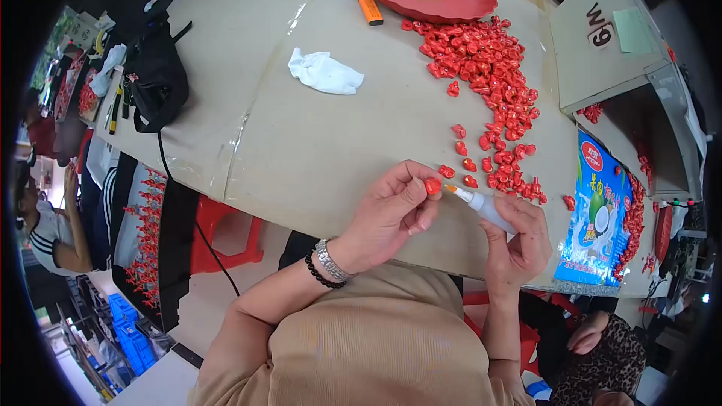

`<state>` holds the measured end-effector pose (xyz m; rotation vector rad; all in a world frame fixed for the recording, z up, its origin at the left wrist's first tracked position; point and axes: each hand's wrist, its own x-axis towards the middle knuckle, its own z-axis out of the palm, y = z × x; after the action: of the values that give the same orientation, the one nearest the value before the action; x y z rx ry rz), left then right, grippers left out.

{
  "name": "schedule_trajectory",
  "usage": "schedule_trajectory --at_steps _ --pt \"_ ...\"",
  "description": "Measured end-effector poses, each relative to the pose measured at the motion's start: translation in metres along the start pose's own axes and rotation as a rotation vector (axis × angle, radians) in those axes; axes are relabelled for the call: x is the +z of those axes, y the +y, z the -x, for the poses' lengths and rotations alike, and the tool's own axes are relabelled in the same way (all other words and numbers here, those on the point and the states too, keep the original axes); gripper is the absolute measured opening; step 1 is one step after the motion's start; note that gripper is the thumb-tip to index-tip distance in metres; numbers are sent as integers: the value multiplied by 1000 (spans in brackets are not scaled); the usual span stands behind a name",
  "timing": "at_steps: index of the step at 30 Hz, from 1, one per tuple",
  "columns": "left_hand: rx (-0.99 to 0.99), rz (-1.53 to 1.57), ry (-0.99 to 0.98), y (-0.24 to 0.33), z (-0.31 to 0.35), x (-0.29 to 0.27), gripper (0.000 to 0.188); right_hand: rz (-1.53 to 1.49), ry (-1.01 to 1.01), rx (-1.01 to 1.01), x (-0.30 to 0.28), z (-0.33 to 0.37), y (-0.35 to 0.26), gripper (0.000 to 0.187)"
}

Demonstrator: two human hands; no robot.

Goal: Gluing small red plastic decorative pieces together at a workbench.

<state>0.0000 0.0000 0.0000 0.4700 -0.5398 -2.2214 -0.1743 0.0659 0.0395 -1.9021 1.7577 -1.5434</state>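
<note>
Pinched in left hand (pixel 391 210) fingertips, small glossy red piece (pixel 432 186), right hand (pixel 519 237) gripping white glue tube (pixel 481 207), orange nozzle touching

L hand (pixel 395 207): fingers pinched, raised | R hand (pixel 517 237): fist-gripped, thumb up

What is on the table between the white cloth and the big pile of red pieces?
Nothing: in the head view, only bare tan table lies between the white cloth and the red pile.
</note>
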Motion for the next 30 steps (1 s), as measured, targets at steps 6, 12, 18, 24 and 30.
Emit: schedule_trajectory --at_steps 6,12,18,24,30 --pt "1 -6 13 2 0 0 25 -16 24 -3 2 1 2 30" --pt "0 -4 28 2 1 1 25 -20 8 -8 4 2 2 31" --pt "0 -2 39 2 1 1 26 -31 32 37 -2 0 4 30" --pt "3 2 31 2 1 0 30 -58 16 48 -1 0 3 30" --pt "2 -8 20 1 0 0 34 -61 -5 49 0 0 4 30"
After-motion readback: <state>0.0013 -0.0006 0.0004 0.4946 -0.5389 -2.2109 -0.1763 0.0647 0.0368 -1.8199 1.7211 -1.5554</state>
